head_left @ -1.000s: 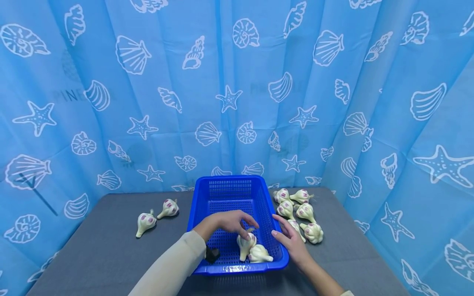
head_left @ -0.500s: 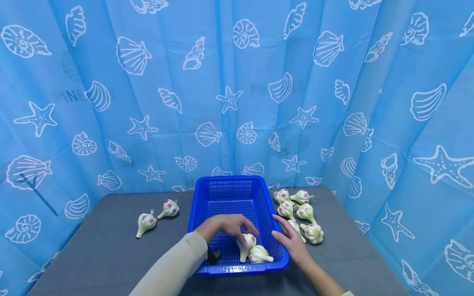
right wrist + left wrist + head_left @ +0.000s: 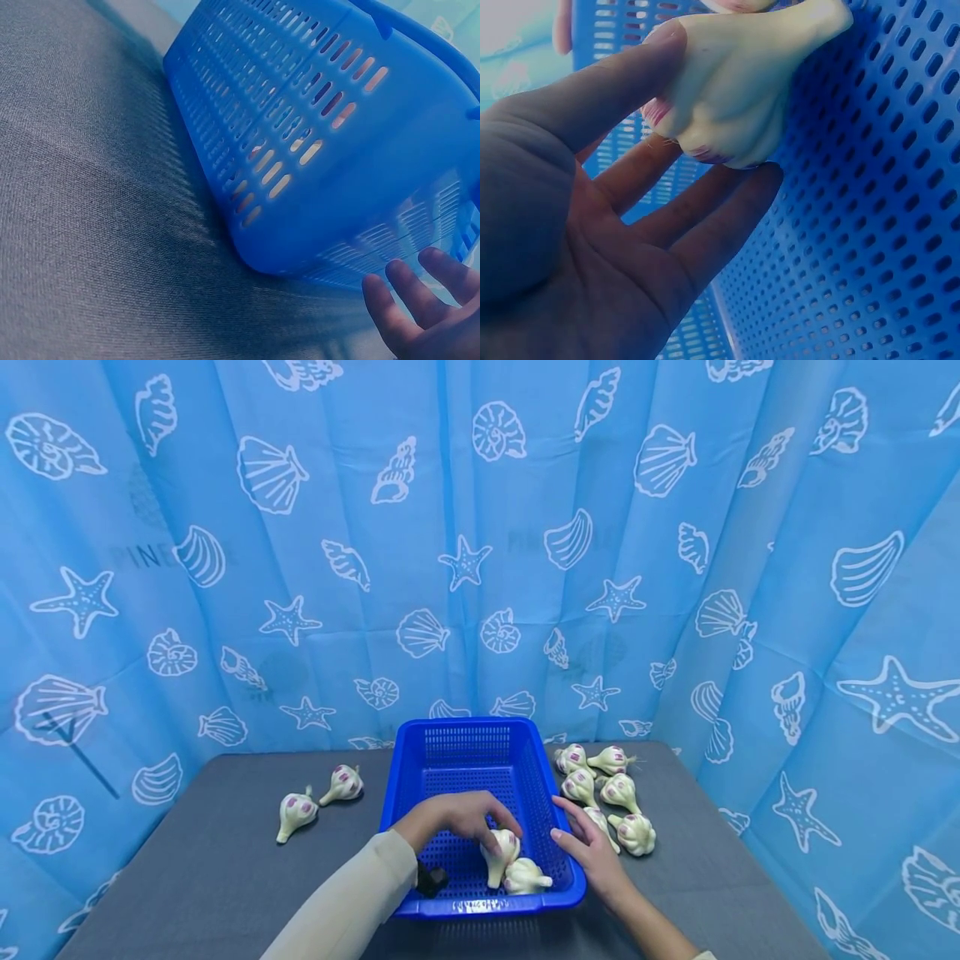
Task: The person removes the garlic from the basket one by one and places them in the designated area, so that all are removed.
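Observation:
In the head view, my left hand (image 3: 468, 817) reaches down into a blue perforated plastic basket (image 3: 480, 907) and grips a garlic bulb (image 3: 507, 848) near its front right corner. The left wrist view shows the thumb against one side of this white, purple-marked garlic bulb (image 3: 731, 86), with fingertips at its rounded end and its stem pointing away. Beside it in the basket lies a second garlic bulb (image 3: 527, 877). My right hand (image 3: 596, 856) is at the basket's right side, fingers extended by the rim and holding nothing; the right wrist view shows its spread fingers near the wall.
Several garlic bulbs (image 3: 619, 790) lie grouped on the grey table (image 3: 247, 877) right of the basket. Two more, a near garlic bulb (image 3: 296, 815) and a farther garlic bulb (image 3: 344, 783), lie to the left. A blue shell-patterned curtain (image 3: 465, 635) hangs behind.
My left hand has lowered slightly, and its fingers have come around the garlic bulb, which has shifted a little. The right hand and the basket have hardly moved.

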`<state>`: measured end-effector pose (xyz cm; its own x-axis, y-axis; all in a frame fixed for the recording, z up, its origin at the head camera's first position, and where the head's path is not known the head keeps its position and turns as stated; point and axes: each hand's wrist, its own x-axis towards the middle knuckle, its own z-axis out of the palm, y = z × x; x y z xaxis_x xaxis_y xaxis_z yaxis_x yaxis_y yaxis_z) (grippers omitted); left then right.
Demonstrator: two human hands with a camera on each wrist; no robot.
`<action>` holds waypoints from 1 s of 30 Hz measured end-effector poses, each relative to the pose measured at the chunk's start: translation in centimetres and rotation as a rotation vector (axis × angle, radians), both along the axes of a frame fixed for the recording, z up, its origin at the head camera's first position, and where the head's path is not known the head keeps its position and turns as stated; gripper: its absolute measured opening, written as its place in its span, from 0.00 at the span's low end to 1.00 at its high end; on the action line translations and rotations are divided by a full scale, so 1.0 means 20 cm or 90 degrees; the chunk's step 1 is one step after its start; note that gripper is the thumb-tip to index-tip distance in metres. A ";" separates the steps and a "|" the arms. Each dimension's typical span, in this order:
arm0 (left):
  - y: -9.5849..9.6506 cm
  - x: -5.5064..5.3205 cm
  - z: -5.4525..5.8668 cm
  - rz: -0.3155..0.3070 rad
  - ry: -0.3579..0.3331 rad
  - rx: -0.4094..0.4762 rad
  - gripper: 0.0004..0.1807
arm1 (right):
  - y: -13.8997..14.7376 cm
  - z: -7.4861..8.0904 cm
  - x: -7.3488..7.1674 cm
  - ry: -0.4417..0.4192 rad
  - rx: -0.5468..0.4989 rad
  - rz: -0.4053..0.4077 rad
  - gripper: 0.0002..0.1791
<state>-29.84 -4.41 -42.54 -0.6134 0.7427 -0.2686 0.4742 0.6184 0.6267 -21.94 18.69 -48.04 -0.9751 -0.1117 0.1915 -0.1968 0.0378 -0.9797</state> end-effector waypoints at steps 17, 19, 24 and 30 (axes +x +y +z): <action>-0.16 -0.03 0.09 0.073 0.043 0.156 0.18 | 0.00 0.00 -0.01 0.003 -0.024 -0.001 0.27; -0.19 -0.02 0.11 0.090 0.048 0.175 0.19 | 0.00 0.00 -0.01 0.002 -0.028 0.002 0.28; -0.27 -0.01 0.14 0.126 0.079 0.234 0.20 | 0.00 -0.01 -0.01 0.007 -0.028 0.000 0.27; -0.36 0.02 0.17 0.174 0.127 0.287 0.21 | 0.00 -0.01 0.00 0.003 -0.032 0.003 0.27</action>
<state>-29.45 -11.65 -39.18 -0.8063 0.5635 0.1801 0.4709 0.4272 0.7719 -21.98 18.65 -48.15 -0.9737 -0.1060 0.2017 -0.2016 -0.0117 -0.9794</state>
